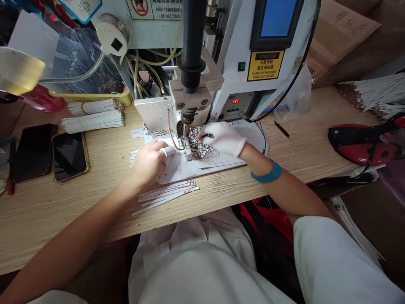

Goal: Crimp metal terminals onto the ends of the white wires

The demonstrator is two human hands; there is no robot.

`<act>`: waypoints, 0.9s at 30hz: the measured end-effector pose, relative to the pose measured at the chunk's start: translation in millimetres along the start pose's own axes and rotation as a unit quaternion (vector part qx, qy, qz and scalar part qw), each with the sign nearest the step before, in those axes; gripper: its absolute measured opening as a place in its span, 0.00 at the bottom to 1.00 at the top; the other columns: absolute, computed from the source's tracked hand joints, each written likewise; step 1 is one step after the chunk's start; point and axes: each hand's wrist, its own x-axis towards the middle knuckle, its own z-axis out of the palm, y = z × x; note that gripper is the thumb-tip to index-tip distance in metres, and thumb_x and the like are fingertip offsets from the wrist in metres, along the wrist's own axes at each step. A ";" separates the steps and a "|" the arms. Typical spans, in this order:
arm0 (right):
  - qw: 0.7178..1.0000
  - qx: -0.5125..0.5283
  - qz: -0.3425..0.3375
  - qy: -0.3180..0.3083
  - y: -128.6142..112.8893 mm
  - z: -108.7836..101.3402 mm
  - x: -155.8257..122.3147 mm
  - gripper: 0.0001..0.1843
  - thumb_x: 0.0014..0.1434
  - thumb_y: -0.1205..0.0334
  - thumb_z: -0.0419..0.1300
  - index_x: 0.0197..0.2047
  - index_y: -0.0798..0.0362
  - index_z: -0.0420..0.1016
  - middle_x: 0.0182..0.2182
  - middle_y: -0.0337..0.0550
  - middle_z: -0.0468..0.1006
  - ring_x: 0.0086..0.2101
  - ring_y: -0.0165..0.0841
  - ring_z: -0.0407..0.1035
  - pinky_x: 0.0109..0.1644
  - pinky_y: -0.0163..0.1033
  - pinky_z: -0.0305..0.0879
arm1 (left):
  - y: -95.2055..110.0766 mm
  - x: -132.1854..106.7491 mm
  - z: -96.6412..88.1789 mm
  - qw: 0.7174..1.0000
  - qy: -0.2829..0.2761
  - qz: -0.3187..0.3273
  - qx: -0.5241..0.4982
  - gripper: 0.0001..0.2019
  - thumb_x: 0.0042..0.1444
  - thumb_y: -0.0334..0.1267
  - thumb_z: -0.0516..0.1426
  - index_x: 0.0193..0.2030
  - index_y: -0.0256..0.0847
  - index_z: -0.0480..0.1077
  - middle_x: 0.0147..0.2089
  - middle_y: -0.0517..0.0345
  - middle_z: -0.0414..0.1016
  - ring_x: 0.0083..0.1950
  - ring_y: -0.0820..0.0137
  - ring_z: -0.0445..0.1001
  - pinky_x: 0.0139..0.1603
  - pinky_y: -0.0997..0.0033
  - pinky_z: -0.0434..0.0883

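At the machine head my left hand (pixel 150 162) is closed, a white cover on one fingertip. It seems to pinch the end of a flat white strip (pixel 134 154), though the fingers hide most of it. White-gloved, my right hand (pixel 223 138) has its fingers bent together over a pile of small black-and-white pieces (pixel 200 148); a dark bit shows near the fingertips. Between both hands stands the machine's vertical head (pixel 187 116), with a bent copper tube beside it. Several loose white strips with marked ends (pixel 167 195) lie in front of my left hand.
Two phones (pixel 71 155) and bundled white strips (pixel 95 120) lie at left. A control box (pixel 237 103) reading 385 rises behind my right hand. Farther right are a black pen (pixel 281 128), a red-and-black device (pixel 363 143) and more strips (pixel 376 95).
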 end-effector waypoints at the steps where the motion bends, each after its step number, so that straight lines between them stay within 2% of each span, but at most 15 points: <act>1: 1.000 0.004 0.008 0.000 -0.2 -0.1 3.8 0.09 0.53 0.69 0.59 0.35 0.55 0.81 0.34 0.42 0.79 0.36 0.35 0.71 0.42 0.39 0.62 | 0.4 0.5 -0.8 1.000 -0.003 -0.001 -0.002 0.16 0.49 0.28 0.49 0.38 0.40 0.76 0.37 0.52 0.76 0.38 0.62 0.69 0.35 0.66 0.64; 6: 0.999 0.031 0.025 -0.030 -0.8 -3.8 7.5 0.07 0.51 0.68 0.60 0.32 0.55 0.80 0.32 0.41 0.79 0.35 0.34 0.71 0.42 0.38 0.63 | -3.8 -7.1 -4.5 1.000 0.010 0.014 -0.004 0.16 0.53 0.29 0.48 0.41 0.40 0.75 0.43 0.51 0.76 0.42 0.61 0.69 0.40 0.63 0.65; 10: 0.998 0.046 0.041 -0.012 -0.2 -11.5 -1.6 0.09 0.52 0.69 0.58 0.33 0.54 0.80 0.32 0.40 0.80 0.36 0.34 0.72 0.41 0.38 0.62 | -8.2 -14.6 -12.2 0.999 0.037 0.011 -0.026 0.15 0.51 0.28 0.49 0.40 0.41 0.75 0.39 0.52 0.76 0.39 0.62 0.69 0.38 0.65 0.66; 13: 0.998 0.046 0.043 -0.030 -1.1 -11.2 -6.6 0.06 0.51 0.66 0.61 0.32 0.54 0.80 0.32 0.40 0.79 0.35 0.34 0.71 0.39 0.38 0.61 | -4.6 -10.5 -21.0 0.997 0.034 -0.021 -0.071 0.16 0.48 0.27 0.49 0.39 0.42 0.75 0.38 0.53 0.75 0.37 0.64 0.71 0.36 0.68 0.66; 16: 0.998 0.045 0.036 -0.039 -3.6 -7.6 -7.8 0.04 0.50 0.67 0.62 0.31 0.54 0.79 0.32 0.40 0.78 0.35 0.33 0.70 0.39 0.37 0.61 | 0.0 1.5 -24.6 0.979 -0.006 -0.066 -0.193 0.10 0.51 0.33 0.52 0.33 0.42 0.75 0.33 0.55 0.76 0.33 0.66 0.72 0.33 0.71 0.66; 19: 0.994 0.082 0.071 -0.023 -7.2 -7.3 -7.7 0.02 0.50 0.66 0.64 0.30 0.55 0.77 0.27 0.41 0.76 0.31 0.33 0.68 0.33 0.37 0.61 | -0.6 12.6 -19.7 0.933 -0.078 -0.128 -0.327 0.11 0.52 0.45 0.57 0.27 0.41 0.75 0.25 0.57 0.74 0.27 0.68 0.70 0.26 0.73 0.63; 21: 0.977 0.172 0.123 -0.025 -10.3 -8.5 -7.3 0.06 0.50 0.62 0.65 0.31 0.55 0.76 0.21 0.39 0.72 0.24 0.31 0.66 0.25 0.36 0.59 | -2.6 16.4 -15.3 0.900 -0.100 -0.160 -0.392 0.15 0.50 0.50 0.60 0.25 0.39 0.75 0.23 0.57 0.72 0.25 0.69 0.68 0.23 0.74 0.62; 23: 0.946 0.282 0.158 -0.036 -13.7 -8.8 -5.9 0.08 0.48 0.62 0.67 0.31 0.55 0.74 0.19 0.39 0.70 0.20 0.29 0.64 0.19 0.35 0.58 | -3.8 17.6 -13.6 0.879 -0.100 -0.175 -0.432 0.17 0.47 0.52 0.62 0.24 0.38 0.74 0.23 0.57 0.71 0.25 0.69 0.68 0.24 0.74 0.62; 25: 0.909 0.381 0.163 -0.044 -17.3 -7.8 -3.2 0.09 0.47 0.65 0.68 0.30 0.56 0.72 0.21 0.41 0.72 0.20 0.29 0.66 0.18 0.34 0.62 | -3.4 17.4 -15.3 0.871 -0.103 -0.176 -0.447 0.17 0.46 0.52 0.63 0.26 0.37 0.75 0.26 0.56 0.73 0.27 0.70 0.69 0.26 0.74 0.63; 27: 0.875 0.456 0.151 -0.058 -20.5 -5.8 0.4 0.08 0.47 0.69 0.67 0.31 0.58 0.72 0.23 0.43 0.74 0.23 0.30 0.69 0.23 0.35 0.69 | -2.1 17.0 -19.1 0.868 -0.111 -0.174 -0.451 0.16 0.47 0.51 0.63 0.30 0.37 0.76 0.28 0.57 0.74 0.28 0.70 0.70 0.28 0.74 0.65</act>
